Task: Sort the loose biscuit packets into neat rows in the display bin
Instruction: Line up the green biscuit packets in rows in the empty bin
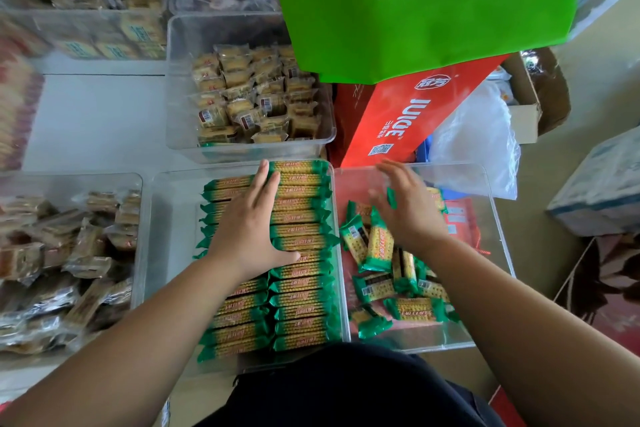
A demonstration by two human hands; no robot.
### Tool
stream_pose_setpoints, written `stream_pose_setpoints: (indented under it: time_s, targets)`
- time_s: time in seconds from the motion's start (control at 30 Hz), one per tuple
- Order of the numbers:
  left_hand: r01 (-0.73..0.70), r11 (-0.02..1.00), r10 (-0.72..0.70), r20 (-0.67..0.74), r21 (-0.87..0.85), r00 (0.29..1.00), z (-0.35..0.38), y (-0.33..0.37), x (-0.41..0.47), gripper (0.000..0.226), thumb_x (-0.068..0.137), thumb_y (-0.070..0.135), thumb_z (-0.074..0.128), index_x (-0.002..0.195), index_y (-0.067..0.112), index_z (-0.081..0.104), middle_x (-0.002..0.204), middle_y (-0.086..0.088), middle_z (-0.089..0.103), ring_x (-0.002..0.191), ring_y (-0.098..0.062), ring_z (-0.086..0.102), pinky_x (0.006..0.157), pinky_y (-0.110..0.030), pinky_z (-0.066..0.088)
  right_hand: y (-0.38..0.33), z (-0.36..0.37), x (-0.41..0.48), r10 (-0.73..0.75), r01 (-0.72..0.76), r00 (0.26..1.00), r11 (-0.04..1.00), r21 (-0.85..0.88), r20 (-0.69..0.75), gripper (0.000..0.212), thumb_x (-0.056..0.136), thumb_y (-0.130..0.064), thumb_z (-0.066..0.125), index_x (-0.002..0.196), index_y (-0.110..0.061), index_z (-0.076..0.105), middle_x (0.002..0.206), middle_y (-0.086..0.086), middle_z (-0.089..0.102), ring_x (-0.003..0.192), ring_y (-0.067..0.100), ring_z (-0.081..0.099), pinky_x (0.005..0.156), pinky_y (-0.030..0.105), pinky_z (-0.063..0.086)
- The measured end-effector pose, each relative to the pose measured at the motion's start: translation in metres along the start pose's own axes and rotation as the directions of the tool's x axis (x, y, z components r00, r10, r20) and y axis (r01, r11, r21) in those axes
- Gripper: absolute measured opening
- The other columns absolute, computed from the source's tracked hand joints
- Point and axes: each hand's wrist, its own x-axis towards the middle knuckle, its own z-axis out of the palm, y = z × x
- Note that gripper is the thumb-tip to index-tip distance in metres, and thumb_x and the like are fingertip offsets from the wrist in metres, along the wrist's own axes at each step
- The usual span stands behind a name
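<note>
Bin (173, 253): two neat rows (304, 288), nearly full; the job looks mostly done.
Tub (485, 191): just beside it, holding the loose packets (379, 248) left to sort.
Left hand (249, 232): flat, fingers straight, pressing the rows.
Right hand (412, 211): blurred over the loose packets; grip unclear.

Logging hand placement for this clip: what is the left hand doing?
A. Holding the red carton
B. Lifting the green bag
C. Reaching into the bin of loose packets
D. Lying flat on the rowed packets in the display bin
D: the left hand lies with straight fingers on the neat rows of green packets in the display bin; the right hand is the one over the loose packets.
</note>
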Motion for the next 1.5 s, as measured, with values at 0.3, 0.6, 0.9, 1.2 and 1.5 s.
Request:
stream_pose_setpoints:
  time_s: [0.3, 0.6, 0.9, 1.2, 1.5]
  targets:
    - [0.175, 0.969, -0.195, -0.103, -0.174, 0.975, 0.003, 0.015, -0.022, 0.138, 0.063, 0.052, 0.093, 0.160, 0.042, -0.004, 0.172, 0.005, -0.002, 0.158, -0.019, 0.002, 0.125, -0.046, 0.015, 0.110, -0.014, 0.009, 0.390, -0.295, 0.868, 0.903, -0.312, 0.308, 0.057, 0.102, -0.004, 0.042, 0.157, -0.010, 0.031, 0.164, 0.009, 0.026, 0.147, 0.028, 0.031, 0.114, 0.031, 0.029]
    - [0.246, 0.894, -0.326, -0.169, -0.374, 0.930, 0.009, 0.024, -0.044, 0.118, 0.069, 0.032, 0.094, 0.160, 0.038, 0.019, 0.163, 0.004, 0.032, 0.147, -0.019, 0.033, 0.121, -0.046, 0.033, 0.137, -0.004, 0.019, 0.374, -0.339, 0.908, 0.920, -0.195, 0.188, 0.037, 0.098, -0.016, 0.057, 0.135, -0.012, 0.058, 0.134, 0.013, 0.051, 0.120, 0.036, 0.052, 0.100, 0.040, 0.042]
    - [0.246, 0.895, -0.343, -0.220, -0.373, 0.913, 0.020, 0.026, -0.049, 0.108, 0.074, 0.028, 0.091, 0.160, 0.028, 0.026, 0.161, 0.002, 0.033, 0.147, -0.016, 0.031, 0.118, -0.029, 0.025, 0.142, 0.002, 0.015, 0.239, -0.171, 0.866, 0.967, -0.189, 0.439, 0.044, 0.084, -0.026, 0.080, 0.114, -0.017, 0.049, 0.119, 0.005, 0.066, 0.107, 0.029, 0.061, 0.085, 0.036, 0.046]
    - [0.256, 0.889, -0.349, -0.198, -0.380, 0.916, 0.017, 0.026, -0.048, 0.106, 0.076, 0.030, 0.090, 0.160, 0.031, 0.025, 0.162, 0.003, 0.031, 0.148, -0.015, 0.030, 0.120, -0.035, 0.029, 0.128, 0.007, 0.019, 0.067, 0.088, 0.883, 0.948, -0.306, 0.464, 0.058, 0.081, -0.044, 0.080, 0.132, -0.025, 0.060, 0.151, -0.002, 0.040, 0.134, 0.027, 0.041, 0.110, 0.046, 0.038]
    - [0.242, 0.886, -0.336, -0.187, -0.396, 0.923, 0.017, 0.025, -0.049, 0.106, 0.076, 0.031, 0.089, 0.159, 0.032, 0.025, 0.162, 0.005, 0.030, 0.148, -0.014, 0.029, 0.120, -0.037, 0.029, 0.104, 0.008, 0.028, 0.101, -0.096, 0.852, 0.995, -0.036, 0.514, 0.041, 0.081, -0.029, 0.084, 0.112, -0.025, 0.058, 0.089, -0.012, 0.064, 0.072, 0.007, 0.062, 0.058, 0.018, 0.045]
